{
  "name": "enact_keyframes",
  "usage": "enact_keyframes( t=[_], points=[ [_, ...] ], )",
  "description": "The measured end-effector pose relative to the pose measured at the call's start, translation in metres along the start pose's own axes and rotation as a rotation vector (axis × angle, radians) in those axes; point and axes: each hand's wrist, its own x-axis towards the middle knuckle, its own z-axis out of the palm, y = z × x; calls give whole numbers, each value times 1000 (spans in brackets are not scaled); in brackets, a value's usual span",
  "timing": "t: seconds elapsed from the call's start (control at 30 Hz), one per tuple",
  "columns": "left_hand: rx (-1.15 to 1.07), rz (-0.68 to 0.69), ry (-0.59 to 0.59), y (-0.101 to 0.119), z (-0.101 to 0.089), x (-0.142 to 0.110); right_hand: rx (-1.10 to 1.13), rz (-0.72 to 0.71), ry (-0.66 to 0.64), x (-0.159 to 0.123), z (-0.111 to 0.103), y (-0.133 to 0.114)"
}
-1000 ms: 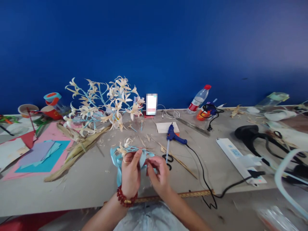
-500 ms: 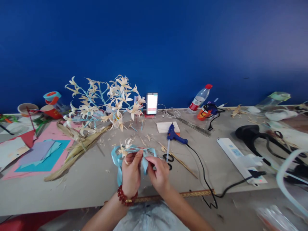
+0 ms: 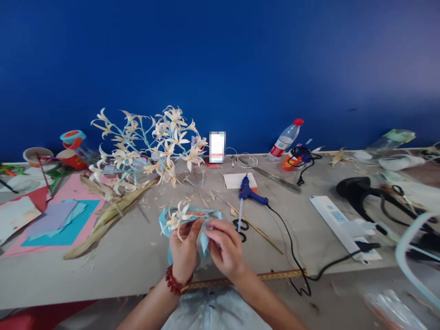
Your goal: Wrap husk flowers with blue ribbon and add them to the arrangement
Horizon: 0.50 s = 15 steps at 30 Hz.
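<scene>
Pale-blue ribbon (image 3: 204,243) hangs between the hands, above the near side of the table (image 3: 134,275). The left hand (image 3: 184,254) pinches the cream flower sprig (image 3: 178,217) by its stem, apparently to steady it; the right hand (image 3: 227,250) holds the ribbon just beside in a narrow grip, probably for control. The glue gun (image 3: 245,190) lies apart, nozzle facing away.

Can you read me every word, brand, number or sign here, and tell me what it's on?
No text can be read here.
Bottle: pale marks on its red label, too small and blurred.
Lit screen: pixelated, unreadable.
Power strip: any markings are too small to read.
Orange container: any print is too small to read.
</scene>
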Motion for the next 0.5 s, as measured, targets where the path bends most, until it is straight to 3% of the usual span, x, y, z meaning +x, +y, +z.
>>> enact_keyframes(
  t=[0.2, 0.5],
  points=[
    [110, 58, -39, 1, -10, 1, 14, -69, -67, 4, 1, 1],
    [207, 126, -53, 12, -22, 12, 153, 123, 67, 9, -20, -6]
  ],
)
